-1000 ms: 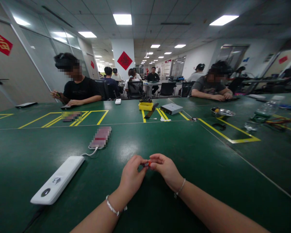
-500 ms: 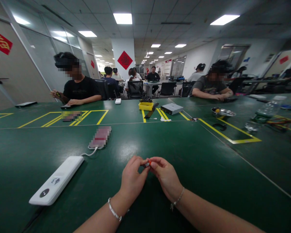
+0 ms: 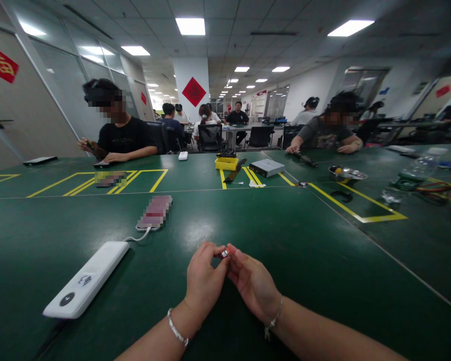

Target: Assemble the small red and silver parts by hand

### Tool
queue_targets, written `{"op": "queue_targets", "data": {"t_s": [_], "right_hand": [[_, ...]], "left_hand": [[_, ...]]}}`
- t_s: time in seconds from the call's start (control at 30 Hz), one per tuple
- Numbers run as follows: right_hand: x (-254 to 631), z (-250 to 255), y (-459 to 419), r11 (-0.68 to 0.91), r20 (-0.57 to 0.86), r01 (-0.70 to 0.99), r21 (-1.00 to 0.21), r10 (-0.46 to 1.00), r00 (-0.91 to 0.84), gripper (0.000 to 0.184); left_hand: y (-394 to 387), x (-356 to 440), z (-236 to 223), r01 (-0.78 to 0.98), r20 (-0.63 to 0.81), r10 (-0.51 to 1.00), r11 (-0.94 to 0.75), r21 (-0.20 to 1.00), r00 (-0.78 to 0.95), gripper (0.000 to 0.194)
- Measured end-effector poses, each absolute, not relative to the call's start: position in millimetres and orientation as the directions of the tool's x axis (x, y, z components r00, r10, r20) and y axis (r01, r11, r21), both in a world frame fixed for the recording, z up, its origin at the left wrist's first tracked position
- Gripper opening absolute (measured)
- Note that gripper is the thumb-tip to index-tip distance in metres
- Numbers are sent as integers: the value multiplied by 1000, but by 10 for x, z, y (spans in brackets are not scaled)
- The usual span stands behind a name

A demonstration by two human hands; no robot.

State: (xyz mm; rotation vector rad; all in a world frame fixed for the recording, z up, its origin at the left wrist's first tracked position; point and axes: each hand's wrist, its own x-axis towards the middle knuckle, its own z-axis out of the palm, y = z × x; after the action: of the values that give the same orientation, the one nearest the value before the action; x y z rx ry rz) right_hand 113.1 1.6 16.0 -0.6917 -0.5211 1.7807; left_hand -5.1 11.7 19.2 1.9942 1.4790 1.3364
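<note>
My left hand (image 3: pixel 203 273) is closed in a pinch on a small silver and orange piece (image 3: pixel 225 253), too small to name. From the other side, the thumb and fingertips of my right hand (image 3: pixel 254 283) meet at the orange end of that piece, while its lower fingers curl loosely underneath. Both hands are held together just above the green table (image 3: pixel 304 271). Fingers partly hide the piece, so its full shape does not show.
Left of my hands lies a white power bank (image 3: pixel 88 281), cabled to a phone (image 3: pixel 155 213). Farther off are a yellow tray (image 3: pixel 226 164), a grey box (image 3: pixel 266 167), a metal bowl (image 3: pixel 348 174) and a plastic bottle (image 3: pixel 409 178). Two people sit across the table.
My right hand has turned, its palm and lower fingers now showing more. More of the piece's silver side shows. Across the table, the right-hand person's hands have moved apart.
</note>
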Motion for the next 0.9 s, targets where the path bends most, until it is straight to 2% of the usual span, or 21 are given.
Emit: {"op": "queue_targets", "data": {"t_s": [0.17,0.3,0.43,0.5,0.57,0.67,0.83,0.9], "right_hand": [[1124,176,27,-288,-190,-681,-674,958,-217,23],[1129,182,71,-246,-215,-585,-773,969,-123,27],[1300,215,231,-164,-171,-316,-935,985,-3,25],[1507,249,372,-96,-114,-160,-982,988,102,22],[1805,295,530,-69,-58,38,-997,967,249,19],[2398,391,705,-133,14,288,-948,890,455,20],[3699,428,616,-301,118,476,-826,734,669,11],[4245,312,507,-475,162,603,-641,684,711,8]], "left_hand": [[129,-54,179,581,507,861,-430,691,35,3],[156,-51,171,620,498,863,-436,652,83,3],[191,-64,143,649,500,843,-495,578,198,25],[215,-85,118,668,501,838,-502,549,218,36],[248,-115,85,696,480,852,-475,539,210,37],[303,-161,32,747,420,890,-402,531,180,32],[347,-188,-16,785,345,928,-320,531,144,26],[349,-185,-21,784,333,931,-318,532,151,23]]}}
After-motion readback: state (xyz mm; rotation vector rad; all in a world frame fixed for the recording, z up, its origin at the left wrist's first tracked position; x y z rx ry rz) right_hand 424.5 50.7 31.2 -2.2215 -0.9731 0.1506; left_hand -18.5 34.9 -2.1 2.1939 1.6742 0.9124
